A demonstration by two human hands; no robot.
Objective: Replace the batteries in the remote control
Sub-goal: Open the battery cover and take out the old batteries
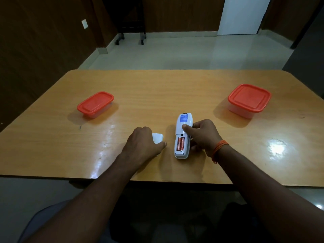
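Observation:
A white remote control [182,127] lies face down on the wooden table [157,92], a blue label on its back. Its battery compartment is uncovered and shows two orange batteries [180,144] side by side. My right hand [203,135] grips the remote from the right, thumb pressed on its back. My left hand [143,142] rests on the table to the left of the remote, fingers closed over the white battery cover [157,137], which is partly hidden under them.
A rectangular clear container with an orange lid [95,104] stands at the left. A square one with an orange lid [249,99] stands at the right. The table's near edge runs just below my forearms.

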